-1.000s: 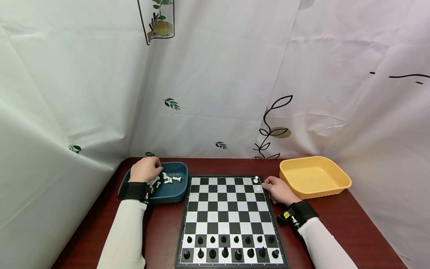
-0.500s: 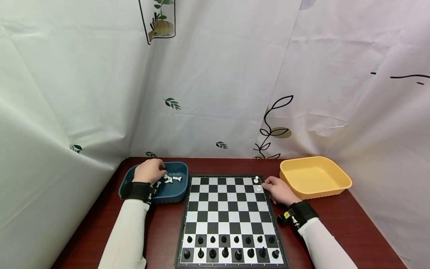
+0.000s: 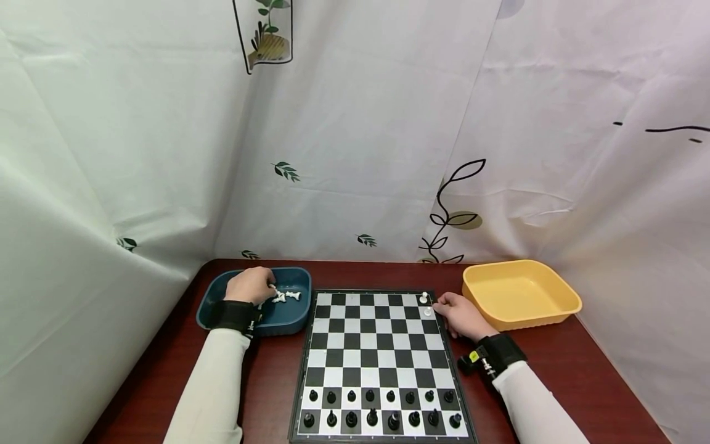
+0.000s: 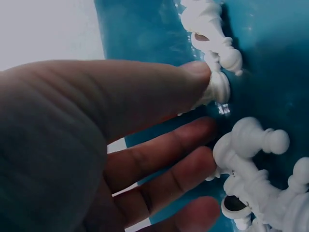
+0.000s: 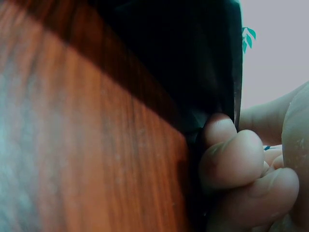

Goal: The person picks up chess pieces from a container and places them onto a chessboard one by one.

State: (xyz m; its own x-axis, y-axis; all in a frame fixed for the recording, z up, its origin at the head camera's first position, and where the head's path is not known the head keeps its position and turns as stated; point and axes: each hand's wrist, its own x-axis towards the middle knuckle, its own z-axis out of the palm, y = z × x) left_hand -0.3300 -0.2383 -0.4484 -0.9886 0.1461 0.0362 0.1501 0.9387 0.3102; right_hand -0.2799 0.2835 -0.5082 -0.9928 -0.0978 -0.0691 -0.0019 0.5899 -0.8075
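Observation:
My left hand (image 3: pixel 251 286) reaches into a blue tray (image 3: pixel 299 320). The left wrist view shows its thumb over a white chess piece (image 4: pixel 221 88), apart from the relaxed fingers. Other white chess pieces (image 4: pixel 251 169) lie heaped beside the fingertips, some partly hidden. My right hand (image 3: pixel 463 316) holds the right edge of the chessboard (image 3: pixel 368 357) near its far corner. Its curled fingers (image 5: pixel 236 162) press against the board's dark side in the right wrist view. A white piece (image 3: pixel 424 298) stands at that corner, with a white pawn (image 3: pixel 428 311) just in front, close to the fingertips.
Two rows of black chess pieces (image 3: pixel 372 418) stand along the board's near side. A yellow tray (image 3: pixel 521 290) sits at the back right, beyond the right hand. Behind the brown table (image 3: pixel 272 394) hangs a white patterned cloth (image 3: pixel 355 135).
My left hand has moved slightly to the right and toward me inside the blue tray, over the white pieces. The right hand stays at the board's edge.

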